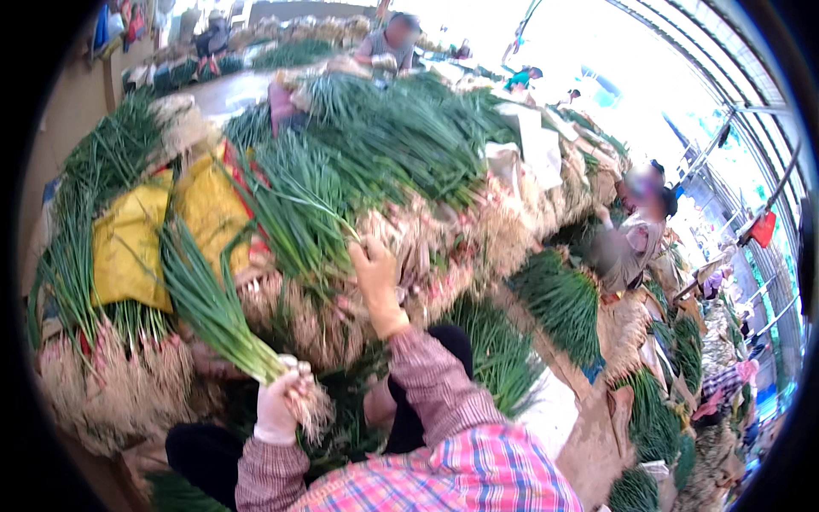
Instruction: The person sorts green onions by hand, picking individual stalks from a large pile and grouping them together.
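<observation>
My left hand [277,410], in a pale covering, is closed round a bunch of spring onions [226,328] just above its whitish bulbs and roots. The green leaves of this bunch slant up and to the left. Farther forward, my right hand [375,277] pinches the pale end of a single spring onion stalk [339,218] between thumb and fingers. It hovers at the front edge of a large heap of spring onions [401,136], whose pinkish bulbs and tan roots face me.
Yellow sacks [132,243] lie over more spring onions at the left. Loose green bunches [559,299] rest on the floor to the right, near a crouching person [636,243]. Another person [388,47] is behind the heap. A white sheet [550,410] lies beside my right arm.
</observation>
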Available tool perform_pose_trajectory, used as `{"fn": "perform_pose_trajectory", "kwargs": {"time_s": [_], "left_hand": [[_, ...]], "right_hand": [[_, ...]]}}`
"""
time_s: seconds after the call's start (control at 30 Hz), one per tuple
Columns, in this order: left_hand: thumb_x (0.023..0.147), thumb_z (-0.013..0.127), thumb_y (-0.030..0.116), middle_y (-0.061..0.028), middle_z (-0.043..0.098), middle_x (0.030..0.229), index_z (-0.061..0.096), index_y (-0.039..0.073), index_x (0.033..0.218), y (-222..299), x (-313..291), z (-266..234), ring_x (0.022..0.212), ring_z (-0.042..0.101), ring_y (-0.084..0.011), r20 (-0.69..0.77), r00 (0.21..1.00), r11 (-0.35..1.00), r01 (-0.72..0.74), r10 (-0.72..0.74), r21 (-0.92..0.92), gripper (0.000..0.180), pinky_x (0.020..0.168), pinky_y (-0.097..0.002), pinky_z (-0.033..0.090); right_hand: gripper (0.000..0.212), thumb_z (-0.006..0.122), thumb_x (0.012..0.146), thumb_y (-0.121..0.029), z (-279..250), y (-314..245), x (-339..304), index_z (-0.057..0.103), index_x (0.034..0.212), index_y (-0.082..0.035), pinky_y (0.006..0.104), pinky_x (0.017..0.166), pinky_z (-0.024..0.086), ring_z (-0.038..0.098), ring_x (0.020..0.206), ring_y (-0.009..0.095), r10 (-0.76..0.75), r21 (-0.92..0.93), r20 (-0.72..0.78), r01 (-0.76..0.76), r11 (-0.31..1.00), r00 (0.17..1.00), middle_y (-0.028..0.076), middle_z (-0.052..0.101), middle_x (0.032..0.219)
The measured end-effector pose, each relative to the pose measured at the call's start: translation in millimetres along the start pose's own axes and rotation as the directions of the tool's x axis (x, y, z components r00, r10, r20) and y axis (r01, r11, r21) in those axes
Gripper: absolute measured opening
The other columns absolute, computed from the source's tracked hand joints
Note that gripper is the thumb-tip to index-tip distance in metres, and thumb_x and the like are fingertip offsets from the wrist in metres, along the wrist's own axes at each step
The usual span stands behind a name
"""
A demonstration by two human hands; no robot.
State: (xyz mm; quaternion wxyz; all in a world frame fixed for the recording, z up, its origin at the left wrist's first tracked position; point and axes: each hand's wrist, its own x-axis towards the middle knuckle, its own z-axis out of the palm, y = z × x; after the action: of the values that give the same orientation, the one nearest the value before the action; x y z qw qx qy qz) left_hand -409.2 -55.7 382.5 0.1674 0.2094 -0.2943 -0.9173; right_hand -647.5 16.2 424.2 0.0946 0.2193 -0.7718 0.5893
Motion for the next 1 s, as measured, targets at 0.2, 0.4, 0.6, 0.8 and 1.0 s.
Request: {"fn": "perform_pose_trajectory", "kwargs": {"time_s": [0.2,0.4,0.6,0.8,1.0], "left_hand": [[0.081,0.053,0.0,-0.0121,0.061,0.087,0.053,0.004,0.096,-13,12,12,0.07,0.059,-0.0173,0.052,0.997,0.998,0.058,-0.059,0.005,0.016,0.06,-0.0288,0.051],[0.079,0.055,0.001,-0.0154,0.061,0.095,0.053,0.003,0.099,-13,17,9,0.076,0.06,-0.0212,0.073,0.997,0.999,-0.039,0.04,-0.015,0.02,0.077,-0.0346,0.052],[0.082,0.052,0.002,-0.013,0.062,0.089,0.053,0.004,0.101,-19,17,-25,0.068,0.058,-0.0153,-0.009,0.999,0.996,0.048,-0.048,0.074,0.02,0.066,-0.0279,0.051],[0.08,0.054,-0.001,-0.0111,0.062,0.084,0.055,0.001,0.093,-23,18,7,0.064,0.058,-0.0141,-0.062,0.998,0.985,0.028,-0.017,0.17,0.014,0.056,-0.0244,0.049],[0.078,0.053,-0.005,-0.0148,0.063,0.094,0.057,-0.002,0.093,-22,19,-7,0.071,0.061,-0.0165,-0.074,0.997,0.965,0.02,0.0,0.262,0.016,0.059,-0.0248,0.051]], "right_hand": [[0.018,0.052,0.092,-0.022,-41,-1,34,0.064,0.091,-0.008,0.0204,0.044,0.034,0.038,0.048,0.004,0.319,0.57,0.399,-0.505,0.648,0.86,-0.006,0.05,0.062],[0.03,0.042,0.097,-0.029,-37,-32,9,0.063,0.099,-0.007,0.0203,0.063,0.043,0.053,0.064,0.006,0.195,0.527,0.638,-0.607,0.595,0.745,-0.003,0.061,0.075],[0.041,0.045,0.096,-0.031,15,17,-130,0.05,0.126,-0.003,0.0238,0.085,0.043,0.055,0.096,0.009,0.044,0.465,0.837,-0.751,0.47,0.546,0.005,0.061,0.107],[0.04,0.055,0.092,-0.02,21,35,-115,0.046,0.128,-0.006,0.0207,0.066,0.047,0.055,0.077,0.005,0.18,0.449,0.852,-0.864,0.229,0.491,0.003,0.061,0.108],[0.02,0.057,0.091,-0.014,40,33,-84,0.06,0.109,-0.007,0.0165,0.052,0.039,0.048,0.059,0.002,0.351,0.479,0.724,-0.799,0.364,0.594,-0.001,0.065,0.083]]}}
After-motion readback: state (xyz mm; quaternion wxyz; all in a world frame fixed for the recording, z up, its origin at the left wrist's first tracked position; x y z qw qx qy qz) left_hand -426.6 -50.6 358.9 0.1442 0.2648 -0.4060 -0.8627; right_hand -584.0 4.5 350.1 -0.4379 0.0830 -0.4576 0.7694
